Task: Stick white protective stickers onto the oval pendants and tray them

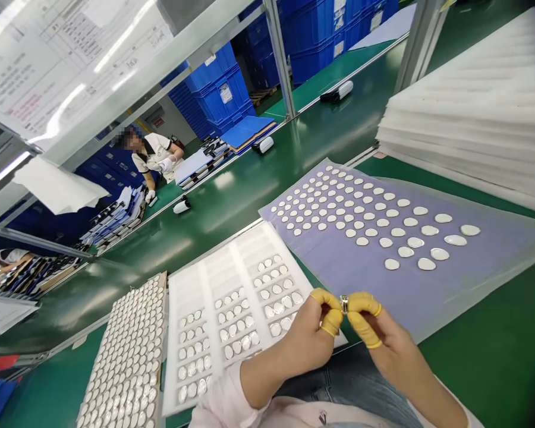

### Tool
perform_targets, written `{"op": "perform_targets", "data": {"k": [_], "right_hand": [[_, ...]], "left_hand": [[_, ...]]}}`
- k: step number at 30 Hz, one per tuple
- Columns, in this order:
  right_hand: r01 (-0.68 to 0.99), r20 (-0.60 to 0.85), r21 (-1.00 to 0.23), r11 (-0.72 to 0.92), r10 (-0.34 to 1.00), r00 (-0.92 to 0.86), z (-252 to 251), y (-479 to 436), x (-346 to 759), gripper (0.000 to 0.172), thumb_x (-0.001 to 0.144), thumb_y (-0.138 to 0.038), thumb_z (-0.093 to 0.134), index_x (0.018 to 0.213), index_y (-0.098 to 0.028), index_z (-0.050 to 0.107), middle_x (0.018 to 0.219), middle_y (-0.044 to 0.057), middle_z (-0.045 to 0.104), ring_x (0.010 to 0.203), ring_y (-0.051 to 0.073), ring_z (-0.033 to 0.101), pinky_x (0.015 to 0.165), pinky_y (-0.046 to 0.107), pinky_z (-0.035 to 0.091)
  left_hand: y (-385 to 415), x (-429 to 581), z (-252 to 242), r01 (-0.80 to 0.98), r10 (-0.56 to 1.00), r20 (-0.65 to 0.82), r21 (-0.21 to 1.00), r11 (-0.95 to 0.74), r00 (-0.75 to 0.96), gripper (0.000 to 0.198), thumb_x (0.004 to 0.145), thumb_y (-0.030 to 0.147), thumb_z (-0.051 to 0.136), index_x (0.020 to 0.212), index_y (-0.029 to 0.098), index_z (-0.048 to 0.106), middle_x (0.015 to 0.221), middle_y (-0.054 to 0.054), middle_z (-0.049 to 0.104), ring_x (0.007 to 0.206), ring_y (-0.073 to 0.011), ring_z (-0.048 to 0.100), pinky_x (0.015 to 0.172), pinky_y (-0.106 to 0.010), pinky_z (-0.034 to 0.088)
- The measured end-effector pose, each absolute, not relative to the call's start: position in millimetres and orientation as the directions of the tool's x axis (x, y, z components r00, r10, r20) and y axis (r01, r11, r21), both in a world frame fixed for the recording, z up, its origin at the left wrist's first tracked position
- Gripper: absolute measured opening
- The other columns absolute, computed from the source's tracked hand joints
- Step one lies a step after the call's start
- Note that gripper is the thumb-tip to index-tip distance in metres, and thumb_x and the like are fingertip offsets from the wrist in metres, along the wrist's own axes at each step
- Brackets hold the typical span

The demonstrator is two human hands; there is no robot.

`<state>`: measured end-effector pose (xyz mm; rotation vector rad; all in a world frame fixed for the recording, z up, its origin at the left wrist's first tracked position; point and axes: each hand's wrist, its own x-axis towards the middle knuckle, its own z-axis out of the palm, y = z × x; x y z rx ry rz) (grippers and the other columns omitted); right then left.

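Yellow finger covers sit on the thumb and index finger of my left hand (310, 333) and my right hand (386, 336). Between these fingertips, both hands pinch one small shiny metallic part (343, 304), mostly hidden by the fingers. Below and left of my hands lies a white foam tray (214, 279) with white, dark-rimmed oval pieces (245, 341) in short rows. Beyond my right hand, many similar loose ovals (398, 232) are spread on a bluish translucent sheet (383, 303).
At the left, a board (163, 315) is densely covered with ovals. A stack of white foam sheets (468, 119) stands at the right. Across the green conveyor (232, 190), carrying several black-and-white parts (263, 144), a gloved person (158, 154) works before blue crates (220, 95).
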<state>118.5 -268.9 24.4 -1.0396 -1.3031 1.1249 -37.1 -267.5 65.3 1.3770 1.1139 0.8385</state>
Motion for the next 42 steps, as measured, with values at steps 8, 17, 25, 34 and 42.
{"op": "perform_targets", "data": {"k": [8, 17, 25, 34, 42], "right_hand": [[-0.147, 0.35, -0.936, 0.32, 0.893, -0.281, 31.9, -290.4, 84.6, 0.014, 0.103, -0.032, 0.048, 0.093, -0.028, 0.058, 0.084, 0.002, 0.052, 0.076, 0.017, 0.056, 0.067, 0.027, 0.056], [-0.047, 0.418, -0.892, 0.45, 0.781, -0.464, 38.8, -301.7, 85.2, 0.014, 0.103, -0.021, 0.042, 0.099, -0.029, 0.054, 0.091, 0.004, 0.05, 0.085, 0.018, 0.055, 0.074, 0.026, 0.057], [-0.052, 0.502, -0.834, 0.549, 0.716, -0.484, 33.0, -301.4, 86.1, 0.018, 0.097, -0.015, 0.053, 0.104, -0.029, 0.062, 0.093, 0.004, 0.049, 0.081, 0.018, 0.055, 0.068, 0.026, 0.054], [-0.088, 0.205, -0.979, 0.185, 0.886, -0.416, 30.9, -295.9, 76.0, 0.032, 0.101, -0.044, 0.049, 0.077, -0.024, 0.061, 0.074, 0.001, 0.054, 0.068, 0.018, 0.052, 0.062, 0.029, 0.048], [-0.117, -0.021, -0.988, -0.102, 0.835, -0.549, 38.0, -293.7, 68.5, 0.041, 0.09, -0.059, 0.059, 0.075, -0.021, 0.064, 0.074, 0.003, 0.054, 0.067, 0.018, 0.05, 0.06, 0.03, 0.049]], "left_hand": [[-315.3, -73.9, 69.6, -0.073, 0.974, -0.061, 0.994, 0.078, 0.22, 0.03, 0.093, 0.049, 0.061, 0.095, 0.019, 0.054, 0.103, -0.006, 0.048, 0.086, -0.0143, 0.051, 0.079, -0.03, 0.049], [-334.5, -82.3, 71.1, -0.39, 0.978, -0.171, 0.898, 0.205, 0.12, 0.038, 0.073, 0.035, 0.087, 0.088, 0.017, 0.057, 0.099, -0.005, 0.059, 0.089, -0.0133, 0.058, 0.082, -0.028, 0.048], [-340.5, -93.7, 75.1, -0.381, 0.977, -0.139, 0.905, 0.191, 0.16, 0.051, 0.075, 0.029, 0.086, 0.111, 0.021, 0.051, 0.105, -0.005, 0.061, 0.09, -0.0106, 0.058, 0.086, -0.026, 0.046], [-346.2, -102.2, 79.2, 0.259, 0.976, 0.17, 0.945, -0.201, 0.14, 0.039, 0.088, 0.012, 0.063, 0.122, 0.025, 0.049, 0.111, -0.007, 0.056, 0.105, -0.0185, 0.055, 0.097, -0.037, 0.047], [-337.6, -98.9, 76.7, 0.545, 0.848, 0.424, 0.651, -0.529, 0.316, 0.044, 0.089, 0.007, 0.052, 0.128, 0.025, 0.043, 0.097, -0.007, 0.064, 0.089, -0.02, 0.061, 0.088, -0.039, 0.053]]}}
